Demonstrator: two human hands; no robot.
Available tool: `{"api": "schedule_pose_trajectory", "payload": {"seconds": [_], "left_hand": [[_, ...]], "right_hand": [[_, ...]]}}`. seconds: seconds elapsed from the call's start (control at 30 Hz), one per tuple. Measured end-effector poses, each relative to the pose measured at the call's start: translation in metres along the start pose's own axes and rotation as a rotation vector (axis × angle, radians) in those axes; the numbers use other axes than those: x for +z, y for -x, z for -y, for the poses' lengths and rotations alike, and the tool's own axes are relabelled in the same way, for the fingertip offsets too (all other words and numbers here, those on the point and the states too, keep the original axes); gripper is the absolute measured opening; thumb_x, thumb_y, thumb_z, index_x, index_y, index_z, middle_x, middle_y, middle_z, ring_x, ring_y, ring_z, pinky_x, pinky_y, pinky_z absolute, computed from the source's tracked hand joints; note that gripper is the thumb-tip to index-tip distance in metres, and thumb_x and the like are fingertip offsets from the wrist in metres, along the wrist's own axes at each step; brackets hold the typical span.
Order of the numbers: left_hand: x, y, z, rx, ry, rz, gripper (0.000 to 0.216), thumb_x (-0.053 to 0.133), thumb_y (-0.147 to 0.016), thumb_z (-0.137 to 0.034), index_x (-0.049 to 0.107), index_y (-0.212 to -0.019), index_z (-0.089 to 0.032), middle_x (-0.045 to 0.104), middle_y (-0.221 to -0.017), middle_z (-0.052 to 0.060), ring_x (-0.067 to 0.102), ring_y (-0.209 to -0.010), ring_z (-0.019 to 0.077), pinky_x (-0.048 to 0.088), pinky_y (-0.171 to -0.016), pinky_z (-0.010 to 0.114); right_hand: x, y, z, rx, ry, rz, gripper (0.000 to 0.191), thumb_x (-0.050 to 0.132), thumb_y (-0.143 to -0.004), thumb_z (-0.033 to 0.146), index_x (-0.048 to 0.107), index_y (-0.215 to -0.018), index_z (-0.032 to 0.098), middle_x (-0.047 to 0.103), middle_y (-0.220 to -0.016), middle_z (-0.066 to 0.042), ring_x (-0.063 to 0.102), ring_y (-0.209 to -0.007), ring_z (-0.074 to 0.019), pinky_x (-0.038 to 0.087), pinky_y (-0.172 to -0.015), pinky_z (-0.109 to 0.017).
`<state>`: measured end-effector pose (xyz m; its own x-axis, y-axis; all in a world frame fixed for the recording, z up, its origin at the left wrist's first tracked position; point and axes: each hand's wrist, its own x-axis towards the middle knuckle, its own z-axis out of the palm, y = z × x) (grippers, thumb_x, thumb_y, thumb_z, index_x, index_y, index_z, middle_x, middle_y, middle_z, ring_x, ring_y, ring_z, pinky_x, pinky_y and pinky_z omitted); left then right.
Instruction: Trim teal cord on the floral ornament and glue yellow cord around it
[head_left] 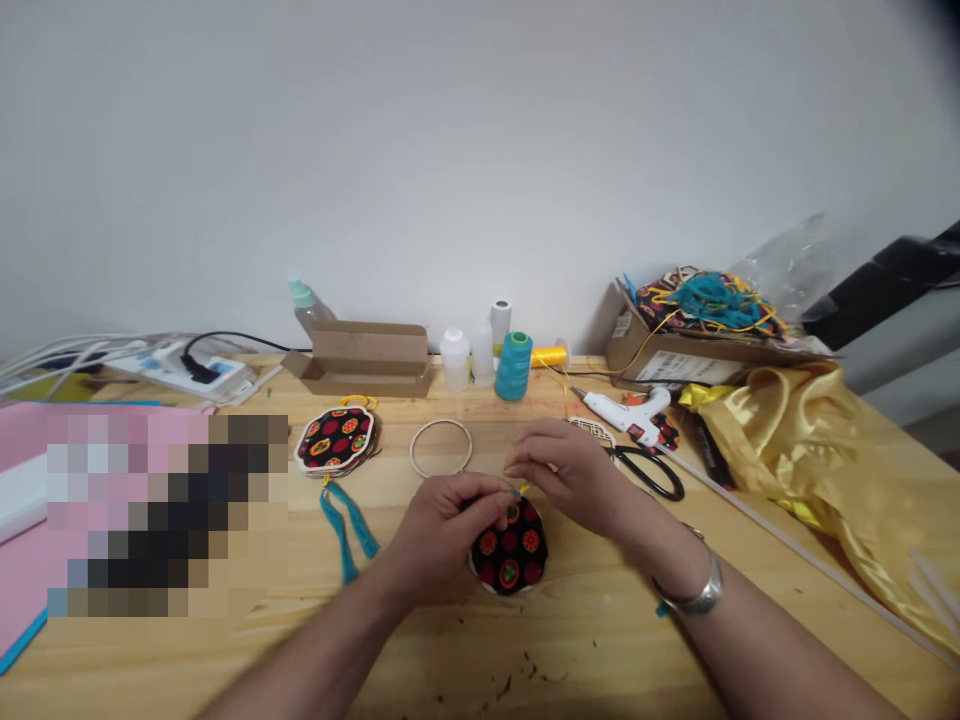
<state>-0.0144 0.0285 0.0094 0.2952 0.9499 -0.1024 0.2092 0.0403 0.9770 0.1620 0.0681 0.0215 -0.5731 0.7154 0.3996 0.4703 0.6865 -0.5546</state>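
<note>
My left hand [442, 520] grips the top edge of a round black fabric-covered disc [511, 550] with red and orange flowers, held just above the wooden table [525, 650]. My right hand [570, 465] is pinched closed right next to it on a short yellow cord [523, 489] at the disc's top. A silver bracelet sits on my right wrist.
A stack of similar flowered discs [335, 440], a wooden ring [441, 447], teal ribbon [349, 520], black scissors [651, 470], a white glue gun [622, 408], thread spools [514, 365], small bottles, cardboard boxes [367, 358], yellow satin cloth [810, 450], and a power strip [202, 372] surround the hands.
</note>
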Motion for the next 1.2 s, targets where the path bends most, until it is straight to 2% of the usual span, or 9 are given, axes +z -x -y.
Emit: {"api": "schedule_pose_trajectory", "payload": {"seconds": [0.1, 0.27, 0.47, 0.6, 0.7, 0.8, 0.93, 1.03, 1.2], "left_hand": [[-0.001, 0.001, -0.004, -0.062, 0.14, -0.037, 0.023, 0.059, -0.076, -0.031, 0.064, -0.06, -0.015, 0.056, -0.056, -0.002, 0.046, -0.056, 0.01, 0.036, -0.054, 0.021], [-0.001, 0.0, 0.0, -0.132, 0.374, -0.104, 0.022, 0.062, -0.074, -0.033, 0.064, -0.062, -0.014, 0.053, -0.052, -0.003, 0.035, -0.046, 0.006, 0.027, -0.045, 0.019], [0.0, -0.001, 0.004, -0.126, 0.472, -0.215, 0.02, 0.063, -0.073, -0.034, 0.065, -0.068, -0.014, 0.053, -0.056, -0.003, 0.036, -0.047, 0.0058, 0.027, -0.046, 0.019], [-0.001, 0.0, 0.0, -0.117, 0.444, -0.29, 0.023, 0.063, -0.072, -0.035, 0.062, -0.06, -0.015, 0.049, -0.052, -0.005, 0.03, -0.043, 0.0053, 0.022, -0.042, 0.019], [-0.003, -0.001, -0.004, -0.097, 0.325, -0.346, 0.025, 0.063, -0.07, -0.036, 0.061, -0.056, -0.016, 0.043, -0.045, -0.007, 0.031, -0.042, 0.0064, 0.024, -0.043, 0.02], [-0.005, -0.002, -0.005, -0.062, 0.205, -0.389, 0.021, 0.063, -0.07, -0.033, 0.064, -0.056, -0.017, 0.049, -0.046, -0.005, 0.041, -0.047, 0.0093, 0.033, -0.049, 0.021], [-0.002, -0.003, -0.003, -0.015, 0.105, -0.375, 0.014, 0.06, -0.072, -0.027, 0.07, -0.066, -0.019, 0.061, -0.058, -0.002, 0.054, -0.062, 0.0135, 0.041, -0.061, 0.022], [0.001, -0.002, -0.001, -0.032, 0.079, -0.36, 0.015, 0.06, -0.072, -0.028, 0.072, -0.076, -0.02, 0.062, -0.059, -0.002, 0.054, -0.06, 0.0134, 0.042, -0.059, 0.021], [0.004, -0.003, -0.001, -0.071, 0.102, -0.332, 0.016, 0.061, -0.072, -0.031, 0.069, -0.066, -0.018, 0.058, -0.056, -0.003, 0.051, -0.056, 0.0115, 0.04, -0.056, 0.02]], "right_hand": [[0.008, -0.003, -0.004, 0.144, -0.289, -0.019, 0.012, 0.057, -0.078, 0.014, 0.065, -0.069, 0.014, 0.061, -0.072, -0.002, 0.054, -0.068, -0.0105, 0.041, -0.064, -0.022], [0.02, -0.005, 0.004, 0.397, -0.509, -0.028, 0.016, 0.055, -0.075, 0.016, 0.064, -0.061, 0.014, 0.054, -0.053, 0.003, 0.046, -0.052, -0.0076, 0.037, -0.052, -0.019], [0.03, -0.009, 0.018, 0.565, -0.769, -0.159, 0.006, 0.062, -0.066, 0.019, 0.067, -0.065, 0.015, 0.063, -0.062, 0.002, 0.054, -0.06, -0.01, 0.043, -0.06, -0.022], [0.036, -0.012, 0.023, 0.624, -0.717, -0.206, 0.01, 0.061, -0.066, 0.019, 0.069, -0.069, 0.014, 0.065, -0.065, -0.001, 0.057, -0.062, -0.0124, 0.045, -0.062, -0.024], [0.037, -0.011, 0.027, 0.552, -0.601, -0.225, 0.014, 0.056, -0.071, 0.017, 0.069, -0.071, 0.014, 0.065, -0.065, -0.001, 0.057, -0.06, -0.0124, 0.046, -0.059, -0.023], [0.039, -0.007, 0.03, 0.456, -0.541, -0.236, 0.019, 0.051, -0.076, 0.018, 0.069, -0.073, 0.016, 0.066, -0.067, -0.002, 0.058, -0.062, -0.0128, 0.046, -0.059, -0.023], [0.042, -0.002, 0.027, 0.483, -0.464, -0.251, 0.019, 0.055, -0.078, 0.026, 0.07, -0.071, 0.017, 0.067, -0.068, -0.002, 0.059, -0.063, -0.0141, 0.046, -0.059, -0.023], [0.041, 0.001, 0.023, 0.514, -0.432, -0.26, 0.018, 0.058, -0.077, 0.028, 0.072, -0.071, 0.018, 0.067, -0.064, 0.0, 0.058, -0.059, -0.0138, 0.045, -0.056, -0.023], [0.039, 0.002, 0.02, 0.546, -0.429, -0.269, 0.018, 0.058, -0.077, 0.027, 0.071, -0.07, 0.017, 0.066, -0.061, 0.0, 0.056, -0.057, -0.0127, 0.043, -0.054, -0.022]]}}
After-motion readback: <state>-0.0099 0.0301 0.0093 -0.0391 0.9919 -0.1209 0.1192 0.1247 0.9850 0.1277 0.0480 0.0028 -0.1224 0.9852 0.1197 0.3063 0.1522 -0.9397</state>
